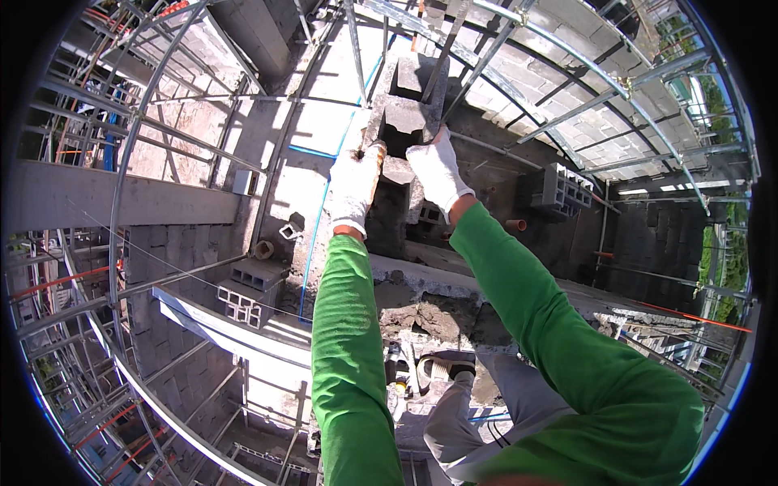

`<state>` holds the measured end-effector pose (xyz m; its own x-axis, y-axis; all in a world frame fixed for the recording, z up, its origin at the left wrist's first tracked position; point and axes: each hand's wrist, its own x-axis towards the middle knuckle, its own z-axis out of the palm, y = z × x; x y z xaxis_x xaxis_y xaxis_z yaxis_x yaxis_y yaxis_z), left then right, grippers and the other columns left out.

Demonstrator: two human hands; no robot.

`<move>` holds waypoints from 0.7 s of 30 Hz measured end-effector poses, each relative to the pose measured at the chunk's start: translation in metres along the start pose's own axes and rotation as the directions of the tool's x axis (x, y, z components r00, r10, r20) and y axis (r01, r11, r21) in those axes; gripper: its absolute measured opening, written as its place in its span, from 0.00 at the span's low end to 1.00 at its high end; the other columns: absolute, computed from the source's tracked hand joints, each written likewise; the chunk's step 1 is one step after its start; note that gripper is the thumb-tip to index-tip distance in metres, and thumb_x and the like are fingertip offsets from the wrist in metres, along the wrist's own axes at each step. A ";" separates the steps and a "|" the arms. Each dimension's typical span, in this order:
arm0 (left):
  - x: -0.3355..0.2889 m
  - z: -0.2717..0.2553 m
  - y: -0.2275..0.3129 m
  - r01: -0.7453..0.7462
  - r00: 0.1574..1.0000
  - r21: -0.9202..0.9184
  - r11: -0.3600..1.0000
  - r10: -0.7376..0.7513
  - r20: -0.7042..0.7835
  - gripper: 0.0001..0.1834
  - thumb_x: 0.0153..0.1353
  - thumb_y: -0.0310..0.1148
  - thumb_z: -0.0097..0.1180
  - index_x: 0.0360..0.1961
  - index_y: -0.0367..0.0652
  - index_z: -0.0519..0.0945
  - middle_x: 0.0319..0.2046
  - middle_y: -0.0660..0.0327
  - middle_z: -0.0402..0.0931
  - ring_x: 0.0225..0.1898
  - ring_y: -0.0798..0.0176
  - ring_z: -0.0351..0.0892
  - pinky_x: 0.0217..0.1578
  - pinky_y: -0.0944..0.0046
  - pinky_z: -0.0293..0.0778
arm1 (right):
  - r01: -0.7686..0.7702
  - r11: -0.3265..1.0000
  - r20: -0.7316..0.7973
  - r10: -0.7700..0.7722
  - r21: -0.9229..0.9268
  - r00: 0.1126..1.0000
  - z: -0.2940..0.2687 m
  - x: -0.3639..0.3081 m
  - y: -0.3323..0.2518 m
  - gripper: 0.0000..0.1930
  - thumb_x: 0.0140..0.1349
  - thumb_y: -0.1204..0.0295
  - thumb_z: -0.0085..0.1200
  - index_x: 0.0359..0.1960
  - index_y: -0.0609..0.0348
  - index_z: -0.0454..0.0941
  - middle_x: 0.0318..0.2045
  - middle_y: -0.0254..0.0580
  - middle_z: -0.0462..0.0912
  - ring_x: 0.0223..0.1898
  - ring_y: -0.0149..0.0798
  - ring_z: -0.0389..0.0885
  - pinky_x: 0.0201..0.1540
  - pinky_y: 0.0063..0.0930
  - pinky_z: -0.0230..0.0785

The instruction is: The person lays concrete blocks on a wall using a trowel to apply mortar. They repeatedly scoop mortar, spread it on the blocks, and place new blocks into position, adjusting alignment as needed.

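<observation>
Both my arms in green sleeves reach forward over a wall of grey hollow concrete blocks. My left hand [354, 188], in a white glove, grips the left side of a grey hollow block [405, 117] set on top of the wall. On the block's right side rests my gloved right hand [438, 170], pressed against its edge. The block's open cells face up, and a steel bar passes through near its far end. Wet grey mortar [429, 312] lies on the wall top below my arms.
Metal scaffold tubes [130, 146] curve all around. Spare hollow blocks [247, 287] sit on a lower ledge at left, and another block [563, 188] at right. A blue line [316, 235] runs down the slab. My shoe [446, 366] stands on a plank beside a trowel.
</observation>
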<state>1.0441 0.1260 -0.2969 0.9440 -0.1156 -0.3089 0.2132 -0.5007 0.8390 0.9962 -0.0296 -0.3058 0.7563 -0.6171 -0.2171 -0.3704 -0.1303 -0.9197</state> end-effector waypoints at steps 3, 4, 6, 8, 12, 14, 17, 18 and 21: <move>0.001 0.004 -0.001 0.017 1.000 -0.065 0.998 -0.017 0.003 0.32 0.64 0.53 0.65 0.52 0.31 0.83 0.36 0.56 0.84 0.36 0.65 0.77 0.40 0.61 0.74 | 0.010 0.997 0.030 -0.012 0.078 0.999 0.001 0.006 0.005 0.32 0.55 0.77 0.61 0.63 0.62 0.67 0.41 0.49 0.83 0.40 0.41 0.84 0.43 0.35 0.76; 0.000 0.004 -0.001 0.048 0.998 -0.064 0.997 -0.046 0.030 0.33 0.64 0.54 0.65 0.53 0.31 0.83 0.38 0.54 0.85 0.38 0.63 0.80 0.42 0.60 0.75 | 0.026 0.993 0.049 -0.031 0.118 0.998 0.001 0.008 0.008 0.31 0.54 0.78 0.60 0.63 0.62 0.67 0.41 0.47 0.83 0.39 0.40 0.83 0.43 0.35 0.76; -0.003 0.005 0.001 -0.050 0.998 -0.021 0.999 0.049 -0.043 0.32 0.61 0.52 0.64 0.58 0.38 0.82 0.48 0.44 0.86 0.52 0.42 0.86 0.54 0.53 0.77 | -0.082 0.975 0.111 0.059 0.207 0.992 0.001 0.014 0.014 0.28 0.53 0.82 0.58 0.58 0.58 0.69 0.42 0.41 0.81 0.37 0.36 0.81 0.37 0.30 0.75; -0.008 0.008 0.010 -0.023 0.991 0.031 0.999 0.026 -0.128 0.30 0.61 0.52 0.62 0.56 0.40 0.84 0.45 0.44 0.87 0.49 0.38 0.86 0.53 0.48 0.78 | -0.086 0.980 0.103 0.068 0.178 0.992 0.000 0.021 0.018 0.28 0.52 0.84 0.57 0.57 0.59 0.68 0.42 0.41 0.82 0.37 0.35 0.82 0.37 0.28 0.75; -0.023 0.021 0.046 0.222 0.952 0.129 0.967 -0.186 -0.242 0.25 0.60 0.47 0.62 0.54 0.43 0.85 0.49 0.47 0.86 0.56 0.41 0.83 0.58 0.37 0.73 | -0.076 0.972 0.118 0.051 0.220 0.992 -0.004 0.030 0.018 0.30 0.50 0.87 0.58 0.57 0.65 0.66 0.43 0.49 0.82 0.36 0.40 0.85 0.37 0.31 0.81; -0.036 0.033 0.063 0.231 0.893 0.266 0.936 -0.095 -0.441 0.28 0.58 0.46 0.65 0.58 0.45 0.82 0.56 0.50 0.81 0.67 0.38 0.72 0.62 0.26 0.65 | -0.154 0.918 0.191 0.088 0.366 0.978 -0.007 0.030 0.019 0.28 0.52 0.87 0.60 0.57 0.63 0.68 0.43 0.47 0.83 0.37 0.41 0.86 0.37 0.30 0.82; -0.058 0.055 0.080 0.119 0.838 0.135 0.984 -0.027 -0.545 0.33 0.60 0.44 0.66 0.65 0.43 0.75 0.64 0.47 0.71 0.72 0.33 0.61 0.66 0.24 0.59 | -0.153 0.934 0.246 0.073 0.324 0.967 -0.013 0.028 0.025 0.27 0.53 0.85 0.61 0.56 0.64 0.69 0.43 0.46 0.83 0.37 0.40 0.86 0.38 0.30 0.82; -0.062 0.061 0.085 0.050 0.805 0.042 0.998 -0.016 -0.593 0.33 0.61 0.43 0.64 0.66 0.41 0.74 0.66 0.45 0.69 0.73 0.32 0.60 0.69 0.30 0.60 | -0.152 0.942 0.249 0.077 0.299 0.965 -0.015 0.028 0.028 0.26 0.53 0.85 0.61 0.56 0.64 0.69 0.42 0.46 0.83 0.37 0.40 0.86 0.38 0.30 0.81; -0.080 0.069 0.089 0.015 0.833 0.033 0.999 0.006 -0.554 0.33 0.63 0.42 0.62 0.67 0.39 0.72 0.70 0.42 0.64 0.73 0.32 0.58 0.72 0.42 0.62 | -0.140 0.956 0.245 0.075 0.259 0.967 -0.025 0.034 0.035 0.25 0.54 0.84 0.62 0.55 0.64 0.70 0.42 0.45 0.84 0.37 0.39 0.85 0.39 0.29 0.81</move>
<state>0.9697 0.0317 -0.2287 0.9265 0.3762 -0.0043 0.2190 -0.5300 0.8192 0.9951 -0.0745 -0.3375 0.8356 -0.4157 -0.3591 -0.3202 0.1626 -0.9333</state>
